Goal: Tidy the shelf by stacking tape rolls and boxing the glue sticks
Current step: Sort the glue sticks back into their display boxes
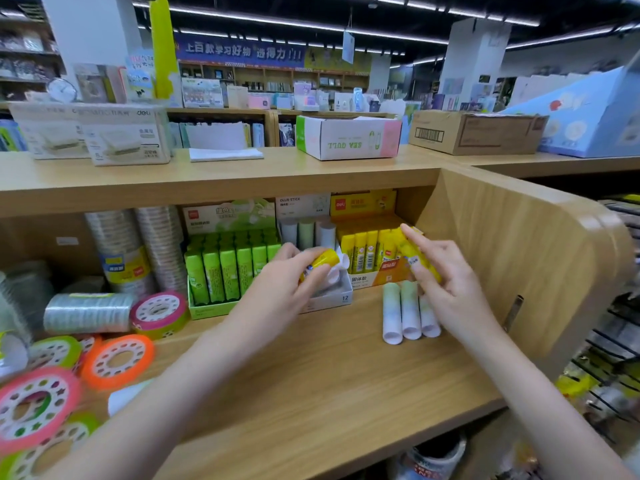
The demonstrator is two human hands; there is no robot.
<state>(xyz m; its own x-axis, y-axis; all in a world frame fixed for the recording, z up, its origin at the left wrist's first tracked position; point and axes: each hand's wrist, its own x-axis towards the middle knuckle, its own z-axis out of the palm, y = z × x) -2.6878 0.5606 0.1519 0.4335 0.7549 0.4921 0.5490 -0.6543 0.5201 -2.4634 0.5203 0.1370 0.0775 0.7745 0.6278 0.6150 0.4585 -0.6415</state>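
**Both hands hold yellow glue sticks at a stationery shelf**

A person's left hand (294,271) grips 1 yellow glue stick (320,263) over the white display box (341,292), fingers curled round it. The right hand (440,271) pinches a second yellow stick (417,252) beside the yellow display box (377,258), index finger extended. 3 pale green glue sticks (408,315) lie loose, side by side, on the wooden shelf (311,368) just below the right hand. A green box of glue sticks (228,268) stands left of the white one. Tape rolls (117,360) lie scattered at far left.
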